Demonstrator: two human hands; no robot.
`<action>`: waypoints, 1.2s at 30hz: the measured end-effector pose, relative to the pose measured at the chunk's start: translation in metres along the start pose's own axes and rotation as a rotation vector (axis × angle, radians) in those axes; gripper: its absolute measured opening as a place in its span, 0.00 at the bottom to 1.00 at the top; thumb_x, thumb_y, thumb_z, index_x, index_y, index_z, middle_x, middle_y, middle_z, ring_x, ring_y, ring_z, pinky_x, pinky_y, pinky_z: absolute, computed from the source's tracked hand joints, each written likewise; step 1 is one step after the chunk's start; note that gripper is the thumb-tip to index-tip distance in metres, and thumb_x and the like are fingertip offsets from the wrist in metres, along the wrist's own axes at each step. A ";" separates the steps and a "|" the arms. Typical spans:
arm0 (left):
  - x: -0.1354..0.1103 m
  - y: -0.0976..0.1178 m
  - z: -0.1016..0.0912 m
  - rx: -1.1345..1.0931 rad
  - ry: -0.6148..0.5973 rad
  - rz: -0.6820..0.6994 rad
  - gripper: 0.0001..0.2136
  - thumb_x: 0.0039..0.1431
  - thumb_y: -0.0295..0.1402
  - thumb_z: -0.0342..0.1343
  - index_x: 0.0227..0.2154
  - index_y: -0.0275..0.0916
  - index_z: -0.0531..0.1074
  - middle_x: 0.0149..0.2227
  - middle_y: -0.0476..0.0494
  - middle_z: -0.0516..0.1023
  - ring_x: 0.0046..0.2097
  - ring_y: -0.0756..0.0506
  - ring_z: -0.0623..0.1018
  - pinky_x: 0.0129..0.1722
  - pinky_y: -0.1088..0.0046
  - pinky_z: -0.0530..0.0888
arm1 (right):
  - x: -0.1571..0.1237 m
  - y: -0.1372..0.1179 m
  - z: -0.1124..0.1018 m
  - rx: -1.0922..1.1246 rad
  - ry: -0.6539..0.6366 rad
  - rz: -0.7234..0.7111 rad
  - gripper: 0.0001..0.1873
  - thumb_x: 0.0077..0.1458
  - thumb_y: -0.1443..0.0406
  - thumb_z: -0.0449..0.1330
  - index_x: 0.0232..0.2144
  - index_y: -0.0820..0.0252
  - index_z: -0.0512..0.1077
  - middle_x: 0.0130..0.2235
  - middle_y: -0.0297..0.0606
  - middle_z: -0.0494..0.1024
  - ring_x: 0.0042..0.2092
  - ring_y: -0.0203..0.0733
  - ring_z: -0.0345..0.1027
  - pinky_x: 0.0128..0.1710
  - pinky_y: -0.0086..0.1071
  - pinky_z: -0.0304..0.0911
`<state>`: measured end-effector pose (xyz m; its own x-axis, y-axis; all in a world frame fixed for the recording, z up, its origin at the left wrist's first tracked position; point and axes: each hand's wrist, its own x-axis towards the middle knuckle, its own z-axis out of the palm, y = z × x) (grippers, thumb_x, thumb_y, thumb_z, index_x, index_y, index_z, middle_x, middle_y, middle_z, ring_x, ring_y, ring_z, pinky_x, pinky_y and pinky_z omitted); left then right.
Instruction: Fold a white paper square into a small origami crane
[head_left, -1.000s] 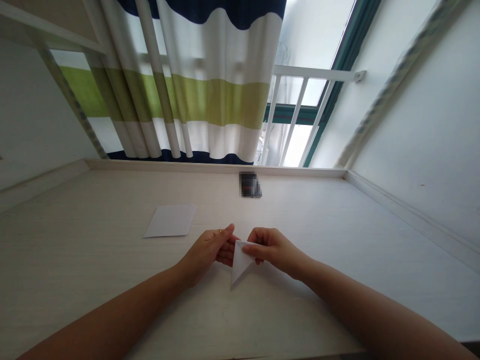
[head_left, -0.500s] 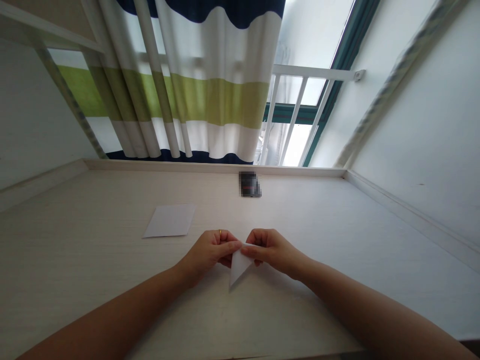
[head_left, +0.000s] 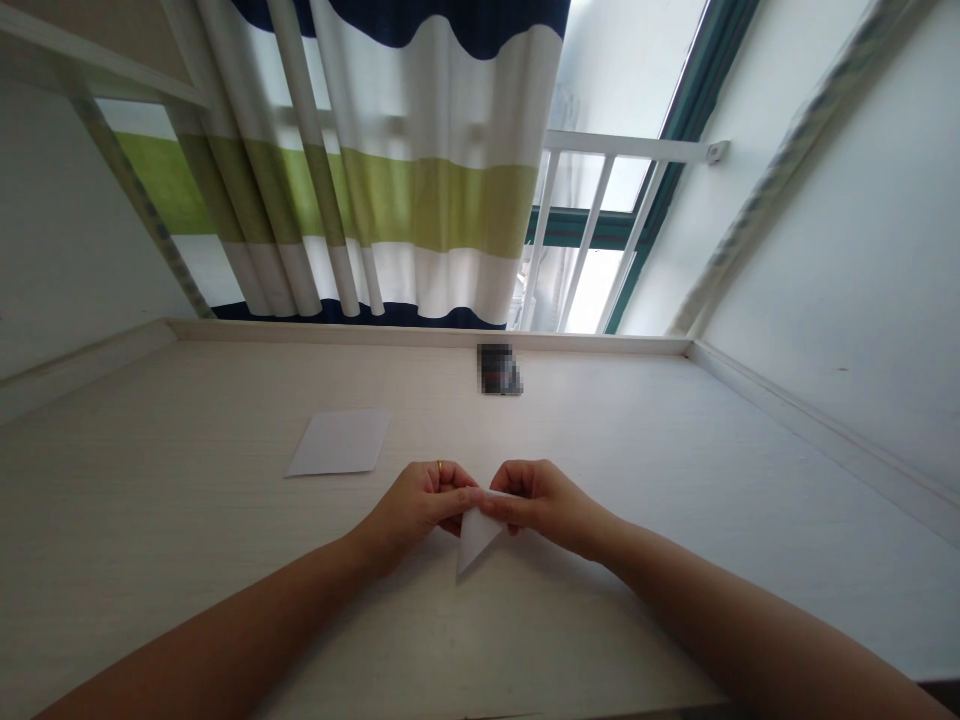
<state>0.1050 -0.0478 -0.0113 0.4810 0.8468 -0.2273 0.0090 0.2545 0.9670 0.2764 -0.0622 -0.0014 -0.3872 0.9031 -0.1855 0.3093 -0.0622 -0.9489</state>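
A small piece of folded white paper [head_left: 477,538] is held between my two hands, just above the pale table, with one pointed corner hanging toward me. My left hand [head_left: 433,500], with a gold ring on one finger, pinches the paper's upper left edge between thumb and fingers. From the other side my right hand [head_left: 538,503] grips the upper right part, its thumb lying across the front. The thumb tips nearly meet at the top of the fold. Fingers cover much of the paper's upper part.
A flat white sheet of paper [head_left: 339,443] lies on the table [head_left: 187,520] to the left. Near the back ledge [head_left: 420,333] sits a dark, pixelated object [head_left: 498,370]. Behind stand a striped curtain [head_left: 450,200], a white railing [head_left: 630,145] and a window.
Both thumbs have shifted very slightly left along the top of the folded paper. The grip of both hands is otherwise the same.
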 end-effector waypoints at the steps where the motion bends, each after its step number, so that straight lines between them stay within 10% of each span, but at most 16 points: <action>1: 0.000 0.000 0.000 0.003 0.000 0.007 0.11 0.41 0.36 0.60 0.22 0.33 0.68 0.20 0.49 0.73 0.23 0.51 0.72 0.26 0.75 0.67 | 0.000 0.000 0.000 -0.002 -0.002 0.001 0.15 0.42 0.57 0.61 0.22 0.63 0.65 0.19 0.30 0.66 0.23 0.30 0.59 0.22 0.25 0.54; 36: -0.002 0.003 -0.001 0.038 -0.003 0.044 0.09 0.43 0.34 0.58 0.21 0.33 0.67 0.19 0.50 0.72 0.22 0.53 0.70 0.24 0.76 0.67 | -0.001 -0.005 0.002 0.162 0.015 0.027 0.07 0.43 0.64 0.58 0.20 0.65 0.68 0.19 0.31 0.69 0.20 0.30 0.61 0.23 0.26 0.57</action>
<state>0.1032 -0.0487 -0.0083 0.4840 0.8555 -0.1842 0.0209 0.1991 0.9798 0.2735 -0.0632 0.0032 -0.3676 0.9063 -0.2087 0.1749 -0.1531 -0.9726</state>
